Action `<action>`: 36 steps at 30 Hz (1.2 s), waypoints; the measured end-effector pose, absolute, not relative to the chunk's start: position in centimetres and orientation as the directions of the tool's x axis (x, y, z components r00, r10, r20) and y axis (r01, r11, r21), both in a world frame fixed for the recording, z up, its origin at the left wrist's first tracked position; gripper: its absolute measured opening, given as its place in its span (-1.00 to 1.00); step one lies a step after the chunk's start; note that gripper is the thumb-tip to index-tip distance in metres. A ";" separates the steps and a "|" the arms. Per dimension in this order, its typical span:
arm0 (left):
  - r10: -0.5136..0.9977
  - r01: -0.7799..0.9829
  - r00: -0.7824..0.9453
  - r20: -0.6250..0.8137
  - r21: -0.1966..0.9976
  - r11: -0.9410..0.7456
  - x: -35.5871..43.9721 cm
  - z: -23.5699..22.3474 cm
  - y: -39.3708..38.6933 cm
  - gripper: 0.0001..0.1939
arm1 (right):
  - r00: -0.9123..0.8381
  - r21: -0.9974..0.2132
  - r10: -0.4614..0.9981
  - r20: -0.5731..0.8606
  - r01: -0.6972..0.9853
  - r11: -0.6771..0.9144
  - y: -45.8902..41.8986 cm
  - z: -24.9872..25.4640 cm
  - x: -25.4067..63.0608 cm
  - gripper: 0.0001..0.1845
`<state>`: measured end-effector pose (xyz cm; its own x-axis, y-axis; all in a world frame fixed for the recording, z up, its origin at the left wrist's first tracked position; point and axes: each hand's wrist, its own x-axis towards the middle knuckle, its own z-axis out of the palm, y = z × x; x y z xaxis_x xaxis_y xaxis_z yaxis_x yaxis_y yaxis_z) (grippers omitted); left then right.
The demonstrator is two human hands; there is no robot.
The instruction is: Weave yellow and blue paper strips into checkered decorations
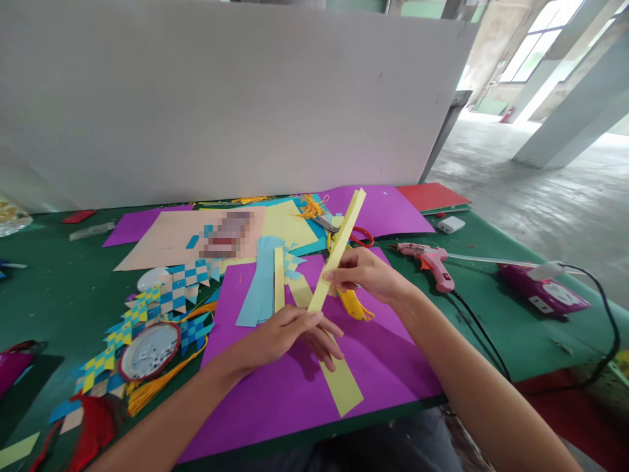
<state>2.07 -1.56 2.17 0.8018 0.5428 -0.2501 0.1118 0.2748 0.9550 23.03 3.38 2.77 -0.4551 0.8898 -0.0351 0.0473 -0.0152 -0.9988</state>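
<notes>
A folded pale yellow paper strip (339, 248) slants upward over the purple sheet, held in both hands. My right hand (363, 272) pinches it along its lower half. At its bottom end, my left hand (299, 331) has the thumb against the strip, with the other fingers loosely spread beneath. Under the left hand lies a flat, wider yellow strip (343, 387). Light blue paper strips (260, 282) and a narrow yellow strip (279, 278) lie just beyond the left hand. A yellow utility knife (351, 303) rests beside the right hand, partly covered by it.
Scissors (362, 237) with red handles lie behind the strip. To the right are a pink glue gun (430, 259) with its cord and a purple power strip (545, 292). Woven paper fish (181, 285), a round dish (150, 352) and yellow tassels (164, 383) lie left. A white panel (236, 98) stands behind.
</notes>
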 end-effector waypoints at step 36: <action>0.887 0.102 0.455 -0.074 0.994 0.031 2.4 0.7 -0.2 -0.71 | -0.531 -0.955 0.847 -0.011 0.256 0.149 3.1 1.6 21.6 -0.90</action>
<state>2.36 -0.22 0.66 0.4548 0.8875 -0.0743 0.1025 0.0307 0.9943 21.61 3.15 1.59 -0.5312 0.8472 -0.0105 0.2563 0.1489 -0.9551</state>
